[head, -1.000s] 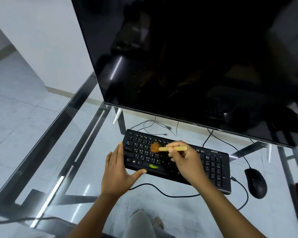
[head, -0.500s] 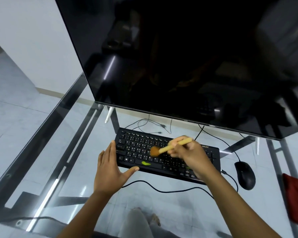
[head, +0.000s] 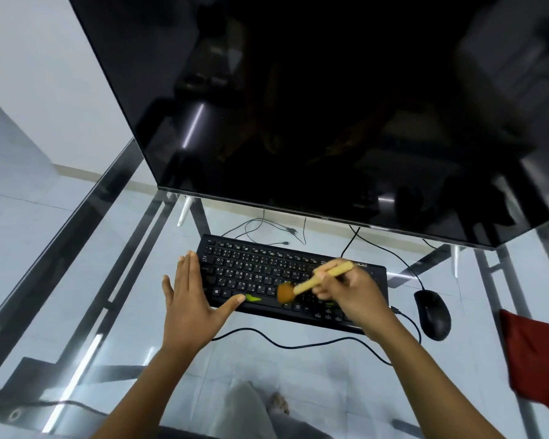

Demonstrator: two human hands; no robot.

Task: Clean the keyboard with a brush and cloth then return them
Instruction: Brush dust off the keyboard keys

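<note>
A black keyboard (head: 254, 270) lies on the glass desk under the monitor. My right hand (head: 351, 293) grips the wooden handle of a small brush (head: 317, 282); its brown bristles touch the keys near the keyboard's lower middle, by the space bar. My left hand (head: 191, 299) lies flat with straight fingers against the keyboard's left end, thumb on its front edge. A red cloth (head: 536, 359) lies on the desk at the far right.
A large dark monitor (head: 330, 106) looms over the back of the glass desk (head: 76, 280). A black mouse (head: 431, 313) sits right of the keyboard. Cables run in front of and behind the keyboard. My leg and foot show through the glass.
The brush head has swept from the keyboard's upper middle keys down and to the right toward the space bar row. My left hand has stayed at the keyboard's left end.
</note>
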